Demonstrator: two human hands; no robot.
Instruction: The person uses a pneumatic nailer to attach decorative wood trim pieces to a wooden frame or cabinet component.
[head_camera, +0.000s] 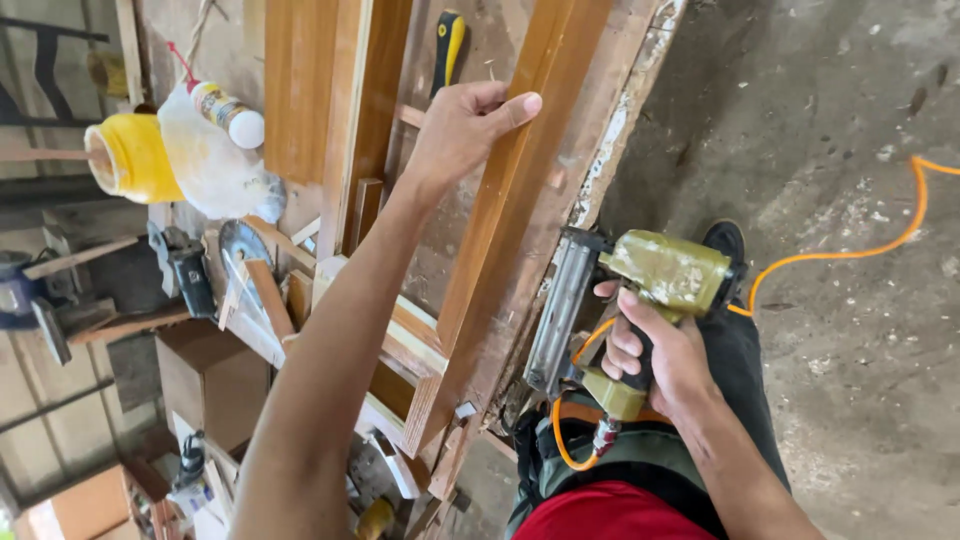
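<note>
Left hand (462, 125) is gripping a long wooden board (505, 215) on the tabletop (615, 130), right hand (660, 355) beside it clutching a green nail gun (640, 290).

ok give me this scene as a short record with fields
left hand: gripping the top of a long wooden strip
right hand: closed on the handle of a green nail gun
hose: orange air hose trailing over the concrete floor
bench: wooden workbench with offcuts
nearby: yellow container, white glue bottle
</note>
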